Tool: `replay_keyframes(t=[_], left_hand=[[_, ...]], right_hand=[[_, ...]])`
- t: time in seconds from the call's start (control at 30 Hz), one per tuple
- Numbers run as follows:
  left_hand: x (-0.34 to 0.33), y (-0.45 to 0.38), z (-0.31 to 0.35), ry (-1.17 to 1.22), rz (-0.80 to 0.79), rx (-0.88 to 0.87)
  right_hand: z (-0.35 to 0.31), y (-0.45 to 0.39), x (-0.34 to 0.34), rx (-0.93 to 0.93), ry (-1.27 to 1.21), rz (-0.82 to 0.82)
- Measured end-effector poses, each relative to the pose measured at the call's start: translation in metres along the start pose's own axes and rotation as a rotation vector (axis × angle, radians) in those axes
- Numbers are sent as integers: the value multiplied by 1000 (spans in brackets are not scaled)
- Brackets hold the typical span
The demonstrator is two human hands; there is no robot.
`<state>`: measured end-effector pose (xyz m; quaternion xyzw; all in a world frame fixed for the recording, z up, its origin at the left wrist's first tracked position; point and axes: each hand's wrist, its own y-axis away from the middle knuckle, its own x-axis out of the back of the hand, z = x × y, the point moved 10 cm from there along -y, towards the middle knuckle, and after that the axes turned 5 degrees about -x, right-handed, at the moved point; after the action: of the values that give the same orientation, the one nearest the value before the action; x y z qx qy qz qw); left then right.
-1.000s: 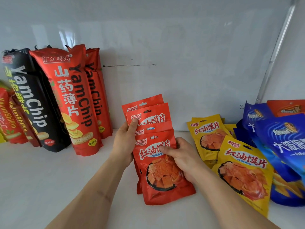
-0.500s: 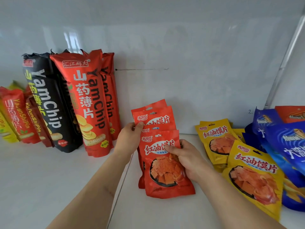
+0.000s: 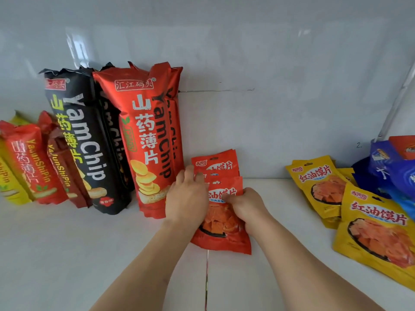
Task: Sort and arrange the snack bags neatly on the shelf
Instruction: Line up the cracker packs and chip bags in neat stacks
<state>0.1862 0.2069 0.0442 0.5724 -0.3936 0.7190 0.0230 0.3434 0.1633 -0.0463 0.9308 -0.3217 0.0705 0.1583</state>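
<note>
Left hand (image 3: 187,198) and right hand (image 3: 246,206) both grip the red bags (image 3: 221,234); we should square their edges, standing them just beside the YamChip bag (image 3: 149,140).

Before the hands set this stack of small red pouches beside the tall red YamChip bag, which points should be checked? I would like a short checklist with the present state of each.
1. Left hand has hold of the rear small red pouches: ok, fingers rest on their upper left edge.
2. Right hand grips the front red pouch: ok, thumb on its face.
3. Pouches aligned as one stack: not ok, tops are stepped and fanned.
4. Tall red YamChip bag stands upright: ok, it leans only slightly.
5. Free shelf space between the stack and yellow pouches: ok.
6. Pouch count in the stack: cannot tell, the hands hide part.
</note>
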Motion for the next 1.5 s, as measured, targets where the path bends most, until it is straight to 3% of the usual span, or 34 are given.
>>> replay_keyframes(t=[0.27,0.4,0.57,0.73,0.87,1.03,1.23,1.33,1.5], left_hand=[[7,-5,-2,75,46,-134],[14,-5,9,54,131,-193],[22,-5,38,23,153,-254],[44,-8,90,48,230,-325],[41,-5,151,131,181,-355],[-17,0,216,113,-197,-227],[-81,-2,248,395,-476,102],[-102,-6,255,606,-503,293],[-96,-17,266,1060,-348,543]], right_hand=[[-19,12,13,133,435,177],[-29,26,37,226,572,288],[-37,47,72,298,642,312],[-30,69,140,351,728,403],[-9,80,218,313,799,523],[18,82,287,260,908,657],[47,70,313,246,1042,621],[53,68,311,321,1062,606],[58,59,310,330,1082,538]])
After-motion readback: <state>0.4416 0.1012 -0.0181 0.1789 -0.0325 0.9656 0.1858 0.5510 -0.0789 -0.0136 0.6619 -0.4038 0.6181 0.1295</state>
